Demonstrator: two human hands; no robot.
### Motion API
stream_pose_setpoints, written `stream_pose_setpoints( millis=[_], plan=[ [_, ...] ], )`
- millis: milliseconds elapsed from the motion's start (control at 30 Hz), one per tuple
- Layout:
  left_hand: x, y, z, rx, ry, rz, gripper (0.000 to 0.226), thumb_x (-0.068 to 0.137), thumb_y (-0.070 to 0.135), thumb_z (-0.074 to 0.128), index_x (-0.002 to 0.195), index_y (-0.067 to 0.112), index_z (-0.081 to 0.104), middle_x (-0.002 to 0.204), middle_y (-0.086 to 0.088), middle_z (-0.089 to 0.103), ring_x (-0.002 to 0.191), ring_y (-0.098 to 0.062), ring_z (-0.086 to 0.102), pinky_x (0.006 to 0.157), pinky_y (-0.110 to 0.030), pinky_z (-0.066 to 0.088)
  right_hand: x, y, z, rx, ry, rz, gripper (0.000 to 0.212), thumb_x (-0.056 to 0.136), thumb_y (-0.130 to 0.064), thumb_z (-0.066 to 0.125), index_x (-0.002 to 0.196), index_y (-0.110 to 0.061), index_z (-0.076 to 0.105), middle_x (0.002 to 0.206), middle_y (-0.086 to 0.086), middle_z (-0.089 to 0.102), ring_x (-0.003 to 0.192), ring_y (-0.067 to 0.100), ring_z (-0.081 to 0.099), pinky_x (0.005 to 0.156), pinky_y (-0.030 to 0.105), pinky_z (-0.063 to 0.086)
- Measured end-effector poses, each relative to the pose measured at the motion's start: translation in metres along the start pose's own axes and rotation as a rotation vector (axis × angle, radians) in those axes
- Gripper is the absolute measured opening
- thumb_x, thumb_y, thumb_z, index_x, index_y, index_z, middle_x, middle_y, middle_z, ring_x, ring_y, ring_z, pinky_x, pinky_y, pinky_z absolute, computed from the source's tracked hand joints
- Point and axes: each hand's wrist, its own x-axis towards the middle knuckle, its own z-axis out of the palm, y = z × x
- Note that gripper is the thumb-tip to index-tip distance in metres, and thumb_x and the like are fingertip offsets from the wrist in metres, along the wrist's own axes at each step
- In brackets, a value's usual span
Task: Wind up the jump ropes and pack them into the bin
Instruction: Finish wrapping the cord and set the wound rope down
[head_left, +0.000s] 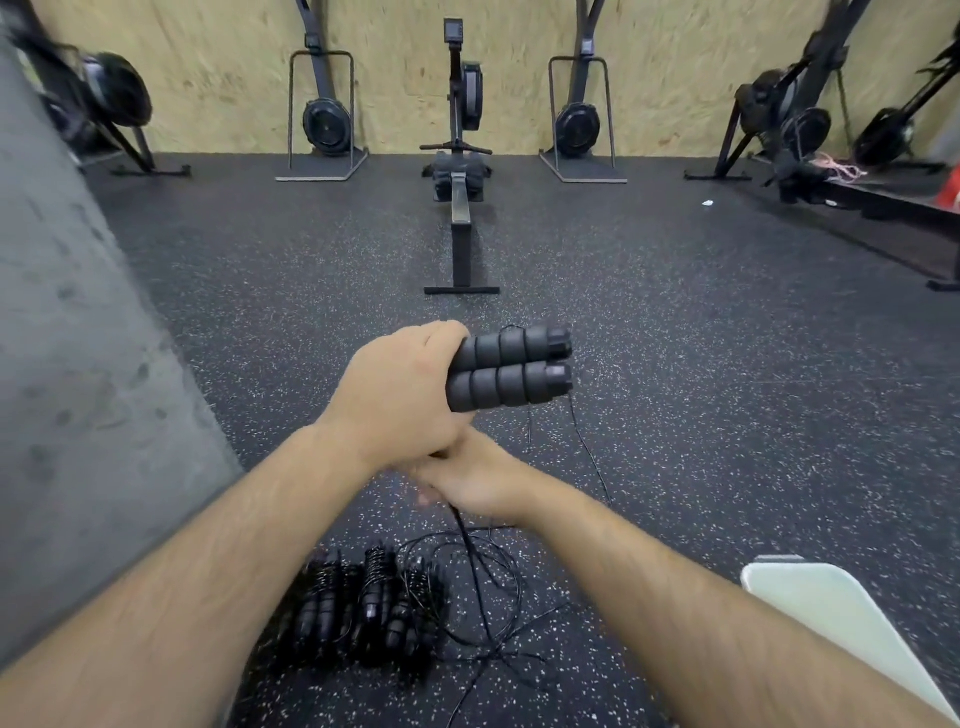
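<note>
Left hand (405, 395) clasps both foam handles (511, 366) side by side, pairing the ends for winding; right hand (470, 480), its grip hidden beneath, meets the cord (469, 543) trailing to the floor (701, 374) beside wound ropes (363, 613).

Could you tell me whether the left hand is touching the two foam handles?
Touching. The head view shows the left hand curled round both foam handles, no gap.

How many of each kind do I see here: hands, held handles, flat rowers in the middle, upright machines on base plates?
Hands: 2
Handles: 2
Flat rower: 1
Upright machines: 2
Total: 7
</note>
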Motion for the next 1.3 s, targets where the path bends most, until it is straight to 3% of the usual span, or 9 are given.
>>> stream_pose_setpoints(
  millis=[100, 167, 233, 400, 633, 800, 1033, 1167, 1300],
  plan=[
    [-0.006, -0.013, -0.003, -0.027, -0.054, 0.005, 0.045, 0.072, 0.045, 0.076, 0.103, 0.019, 0.058, 0.093, 0.005, 0.063, 0.084, -0.027, 0.061, 0.065, -0.031, 0.035, -0.012, -0.005, -0.027, -0.061, 0.020, -0.009, 0.008, 0.102, -0.025, 0.058, 0.104, -0.020, 0.064, 0.058, -0.026, 0.060, 0.055, -0.011, 0.051, 0.057, 0.005, 0.040],
    [-0.010, -0.021, -0.003, -0.027, -0.098, 0.009, 0.052, 0.073, 0.056, 0.078, 0.105, 0.019, 0.059, 0.094, 0.006, 0.063, 0.087, -0.025, 0.060, 0.068, -0.031, 0.035, -0.027, -0.004, -0.048, -0.096, 0.064, 0.039, 0.023, 0.100, -0.036, 0.059, 0.111, -0.017, 0.069, 0.075, -0.020, 0.069, 0.066, -0.006, 0.054, 0.062, 0.010, 0.041],
    [-0.013, -0.027, -0.001, -0.007, -0.144, 0.022, 0.061, 0.070, 0.068, 0.076, 0.105, 0.021, 0.058, 0.095, 0.008, 0.062, 0.087, -0.022, 0.059, 0.069, -0.032, 0.038, -0.038, 0.005, -0.069, -0.222, 0.081, 0.078, 0.026, 0.099, -0.047, 0.057, 0.098, -0.026, 0.072, 0.068, -0.013, 0.064, 0.061, 0.006, 0.047, 0.058, 0.024, 0.038],
    [-0.014, -0.026, 0.010, 0.066, -0.214, 0.105, 0.070, 0.067, 0.083, 0.065, 0.100, 0.023, 0.056, 0.092, 0.009, 0.061, 0.086, -0.022, 0.059, 0.071, -0.036, 0.046, -0.055, 0.011, -0.096, -0.294, 0.179, 0.076, 0.028, 0.102, -0.027, 0.052, 0.081, -0.011, 0.060, 0.064, -0.006, 0.047, 0.056, 0.012, 0.037, 0.058, 0.029, 0.031],
    [-0.010, -0.020, 0.020, 0.156, -0.177, 0.176, 0.069, 0.067, 0.077, 0.072, 0.097, 0.017, 0.058, 0.087, 0.002, 0.062, 0.079, -0.028, 0.062, 0.067, -0.037, 0.048, -0.061, 0.005, -0.108, 0.025, 0.271, 0.232, 0.023, 0.091, -0.023, 0.054, 0.074, -0.007, 0.057, 0.061, 0.001, 0.050, 0.050, 0.014, 0.038, 0.054, 0.026, 0.031],
    [-0.009, -0.013, 0.022, 0.217, -0.172, 0.173, 0.070, 0.065, 0.078, 0.073, 0.095, 0.017, 0.056, 0.086, 0.001, 0.062, 0.077, -0.028, 0.062, 0.065, -0.037, 0.045, -0.074, -0.002, -0.100, -0.272, 0.387, 0.158, 0.035, 0.084, -0.052, 0.072, 0.082, -0.016, 0.072, 0.054, -0.013, 0.053, 0.045, 0.001, 0.043, 0.054, 0.021, 0.037],
    [-0.007, -0.004, 0.022, 0.251, -0.165, 0.163, 0.072, 0.061, 0.079, 0.073, 0.091, 0.017, 0.054, 0.083, 0.000, 0.061, 0.074, -0.028, 0.061, 0.063, -0.036, 0.046, -0.077, -0.013, -0.089, -0.486, 0.521, 0.165, 0.025, 0.085, -0.043, 0.072, 0.085, -0.019, 0.066, 0.075, -0.006, 0.065, 0.063, 0.011, 0.055, 0.057, 0.025, 0.041],
    [-0.007, 0.003, 0.022, 0.264, -0.145, 0.160, 0.078, 0.061, 0.089, 0.060, 0.088, 0.016, 0.055, 0.078, 0.002, 0.059, 0.069, -0.026, 0.060, 0.059, -0.032, 0.036, -0.075, -0.016, -0.081, -0.623, 0.583, 0.150, 0.015, 0.088, -0.033, 0.067, 0.087, -0.020, 0.060, 0.088, 0.000, 0.067, 0.081, 0.020, 0.063, 0.071, 0.030, 0.050],
    [-0.010, 0.004, 0.020, 0.236, -0.151, 0.110, 0.099, 0.068, 0.099, 0.034, 0.120, 0.019, 0.059, 0.085, 0.001, 0.063, 0.075, -0.026, 0.064, 0.062, -0.035, 0.049, -0.079, -0.023, -0.076, -0.771, 0.570, 0.079, 0.012, 0.093, -0.033, 0.060, 0.091, -0.021, 0.057, 0.093, 0.001, 0.064, 0.091, 0.025, 0.060, 0.080, 0.037, 0.050]
  ],
)
